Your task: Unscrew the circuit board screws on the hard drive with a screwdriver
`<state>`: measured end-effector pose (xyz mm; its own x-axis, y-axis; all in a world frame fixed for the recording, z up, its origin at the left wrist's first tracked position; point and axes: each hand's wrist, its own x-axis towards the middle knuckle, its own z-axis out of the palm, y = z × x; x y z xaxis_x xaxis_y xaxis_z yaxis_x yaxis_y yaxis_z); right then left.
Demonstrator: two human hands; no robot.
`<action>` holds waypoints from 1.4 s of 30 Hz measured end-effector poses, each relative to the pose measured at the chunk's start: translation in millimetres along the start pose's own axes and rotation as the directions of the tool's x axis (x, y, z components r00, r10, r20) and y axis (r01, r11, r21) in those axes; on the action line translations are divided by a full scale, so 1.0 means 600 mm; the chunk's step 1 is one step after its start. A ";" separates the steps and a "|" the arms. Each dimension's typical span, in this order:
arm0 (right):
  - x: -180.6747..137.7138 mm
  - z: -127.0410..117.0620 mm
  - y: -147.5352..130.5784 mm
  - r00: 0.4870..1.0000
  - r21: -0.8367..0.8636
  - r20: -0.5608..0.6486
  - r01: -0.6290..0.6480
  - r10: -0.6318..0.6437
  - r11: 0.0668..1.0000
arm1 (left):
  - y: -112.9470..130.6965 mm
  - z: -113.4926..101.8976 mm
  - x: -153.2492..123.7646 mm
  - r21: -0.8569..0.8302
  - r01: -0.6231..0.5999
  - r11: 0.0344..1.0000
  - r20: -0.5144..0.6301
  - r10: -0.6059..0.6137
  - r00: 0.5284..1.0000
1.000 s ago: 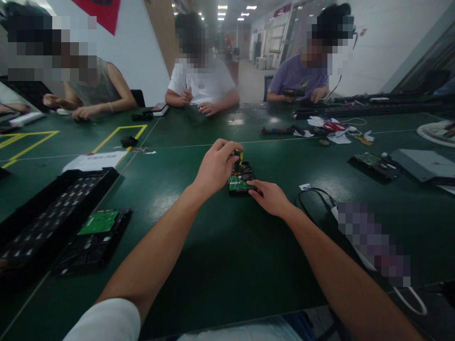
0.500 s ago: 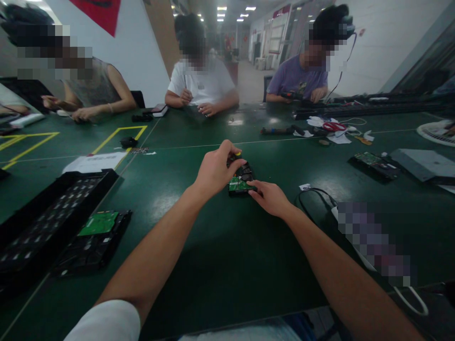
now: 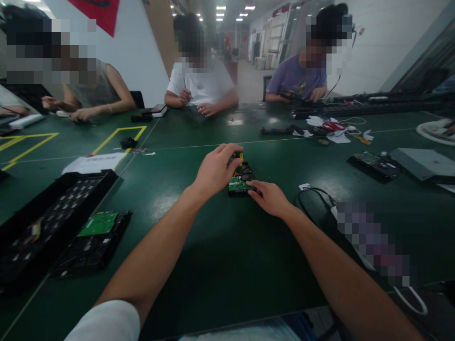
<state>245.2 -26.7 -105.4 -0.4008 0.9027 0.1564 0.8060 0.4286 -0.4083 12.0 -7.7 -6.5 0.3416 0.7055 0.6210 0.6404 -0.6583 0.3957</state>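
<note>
In the head view, a hard drive (image 3: 237, 186) with a green circuit board lies on the table in front of me. My left hand (image 3: 219, 166) is closed round the black and yellow handle of a screwdriver (image 3: 241, 157), held upright over the drive. Its thin shaft reaches down toward the circuit board; whether the tip touches a screw is too small to tell. My right hand (image 3: 269, 197) grips the drive's right edge between thumb and fingers.
On the left are a long black tray (image 3: 53, 213) and another hard drive (image 3: 95, 239). To the right lie a third drive (image 3: 373, 165), a grey metal box (image 3: 423, 163), a cable (image 3: 316, 190) and a blurred-out power strip (image 3: 373, 241). Several people sit across the table.
My left hand has turned slightly on the screwdriver, and more of its yellow handle shows. A small yellowish item now appears in the black tray. My right hand stays put.
</note>
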 end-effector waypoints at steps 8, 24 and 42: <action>-0.001 -0.003 -0.002 1.000 -0.004 0.000 0.009 -0.009 1.000 | 0.006 0.002 -0.001 -0.080 0.108 0.991 -0.021 -0.110 0.994; -0.001 -0.003 -0.003 1.000 0.010 -0.005 0.009 -0.009 1.000 | 0.007 -0.004 0.001 -0.022 -0.032 0.999 -0.050 0.031 0.998; 0.000 -0.004 -0.004 1.000 -0.003 0.000 0.002 -0.002 1.000 | 0.005 -0.003 0.002 -0.047 -0.019 0.999 -0.038 0.017 0.999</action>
<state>244.5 -27.7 -102.3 -0.4024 0.9019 0.1567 0.8064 0.4303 -0.4056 12.8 -9.0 -3.1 0.3262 0.6839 0.6525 0.6006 -0.6830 0.4156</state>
